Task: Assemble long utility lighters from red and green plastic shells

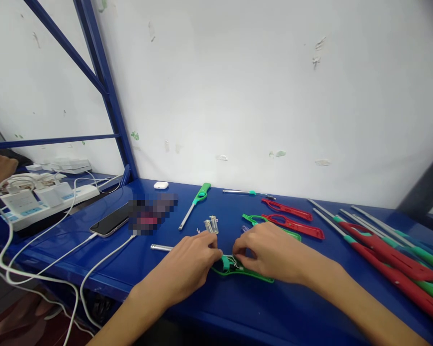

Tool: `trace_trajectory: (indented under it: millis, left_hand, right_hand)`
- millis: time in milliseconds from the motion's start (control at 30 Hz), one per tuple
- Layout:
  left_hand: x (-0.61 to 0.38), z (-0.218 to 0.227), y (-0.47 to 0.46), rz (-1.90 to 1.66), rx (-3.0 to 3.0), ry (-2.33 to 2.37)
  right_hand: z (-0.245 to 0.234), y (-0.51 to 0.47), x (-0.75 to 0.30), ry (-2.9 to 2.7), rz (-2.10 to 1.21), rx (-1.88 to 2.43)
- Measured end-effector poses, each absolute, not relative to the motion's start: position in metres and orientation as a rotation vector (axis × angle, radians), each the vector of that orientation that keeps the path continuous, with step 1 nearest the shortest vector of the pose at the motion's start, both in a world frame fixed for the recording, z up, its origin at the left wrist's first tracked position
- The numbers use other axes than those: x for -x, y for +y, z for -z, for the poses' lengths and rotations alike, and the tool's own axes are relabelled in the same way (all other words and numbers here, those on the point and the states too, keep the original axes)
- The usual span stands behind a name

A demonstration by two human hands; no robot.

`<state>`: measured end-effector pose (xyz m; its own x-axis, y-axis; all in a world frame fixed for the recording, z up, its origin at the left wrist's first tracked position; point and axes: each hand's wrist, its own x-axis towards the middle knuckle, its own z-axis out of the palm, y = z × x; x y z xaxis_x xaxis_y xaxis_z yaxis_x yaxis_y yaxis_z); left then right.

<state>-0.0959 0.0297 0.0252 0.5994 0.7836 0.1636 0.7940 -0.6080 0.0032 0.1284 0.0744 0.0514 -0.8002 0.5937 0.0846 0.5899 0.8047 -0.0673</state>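
Observation:
An opened long-neck lighter lies in front of me, its green half casing (pixel 258 277) showing white wires (pixel 232 260) and a teal piece (pixel 225 263) inside. My left hand (pixel 195 254) is closed around its neck, and the metal tube (pixel 160 247) sticks out to the left. Over the casing's right part, my right hand (pixel 274 247) has thumb and fingers bent together at the wires; what they pinch is hidden. Just behind my left fingers sit small clear fuel tanks (pixel 211 224). Another green casing half (pixel 250 219) lies partly behind my right hand.
Red casing halves (pixel 292 210), a loose metal tube (pixel 238 192) and a whole green lighter (pixel 202 192) lie farther back. Several lighters (pixel 382 259) are piled at right. At left are phones (pixel 111 221), cables, a power strip (pixel 57 204) and another person's hand (pixel 0 168).

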Motion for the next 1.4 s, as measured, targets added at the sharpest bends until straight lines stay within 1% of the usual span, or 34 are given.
trace_trajectory:
  millis: [233,867,1067,1300,1400]
  left_hand:
    - [0.092,-0.029,0.031,0.192,2.737,-1.358]
    - [0.096,-0.023,0.034,0.238,2.688,-1.311]
    - [0.1,-0.022,0.036,0.385,2.752,-1.36]
    - [0.09,-0.015,0.037,0.641,2.672,-1.604]
    - [0.085,-0.01,0.041,0.706,2.682,-1.678]
  right_hand:
    - [-0.048,0.08,-0.127,-2.884,0.0,1.003]
    - [-0.032,0.088,-0.123,-2.738,0.137,0.96]
    - [-0.027,0.087,-0.121,-2.733,0.171,0.914]
    - [-0.026,0.09,-0.12,-2.779,0.241,0.835]
    - [-0.025,0.088,-0.12,-2.779,0.214,0.816]
